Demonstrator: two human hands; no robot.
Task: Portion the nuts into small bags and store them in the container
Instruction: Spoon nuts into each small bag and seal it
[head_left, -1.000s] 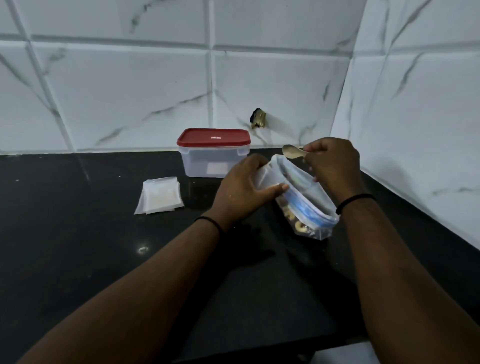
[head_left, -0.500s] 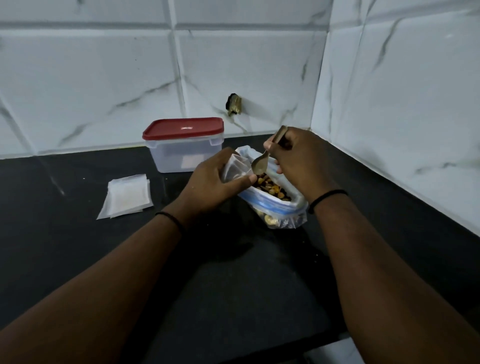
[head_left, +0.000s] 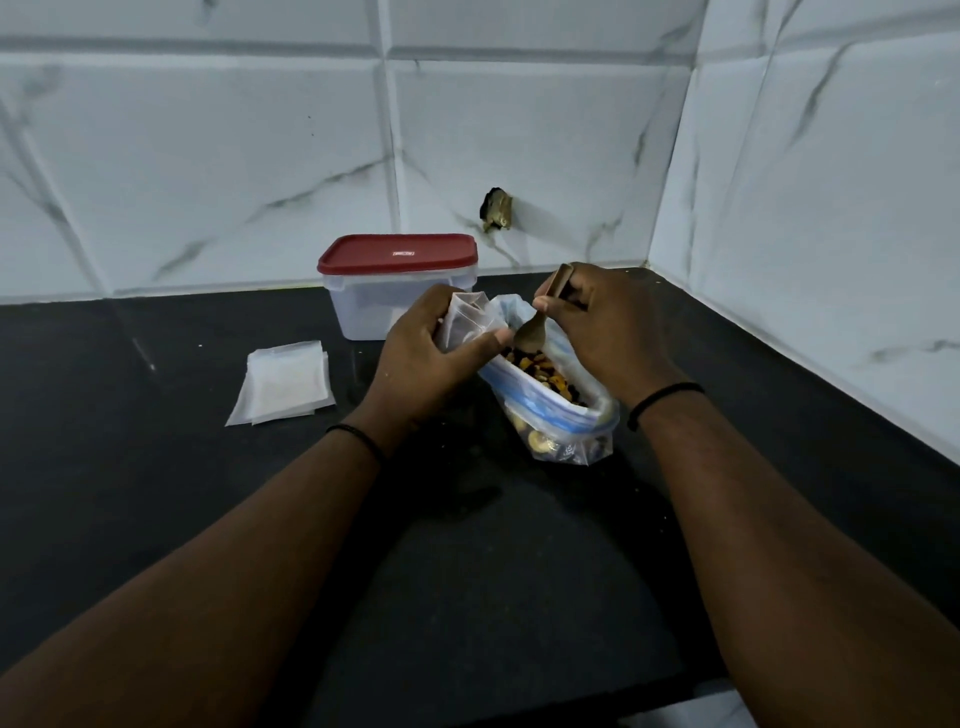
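A large clear zip bag (head_left: 563, 415) with a blue strip stands open on the black counter (head_left: 156, 493), with mixed nuts (head_left: 543, 371) inside. My left hand (head_left: 426, 364) grips a small clear bag (head_left: 465, 325) at the big bag's left rim. My right hand (head_left: 597, 322) pinches a metal spoon (head_left: 532, 332), its bowl pointing down into the nuts. A clear container (head_left: 374, 301) with a red lid (head_left: 397, 252), closed, stands behind my left hand by the wall.
A stack of small empty bags (head_left: 283, 382) lies on the counter to the left. White marble-look tiled walls (head_left: 831, 208) meet in a corner at the back right. A dark hole (head_left: 496, 209) marks the back wall.
The right hand turned the spoon from level above the bag's rim to bowl-down in the nuts. The view shifted, and the bag's mouth now shows its contents.
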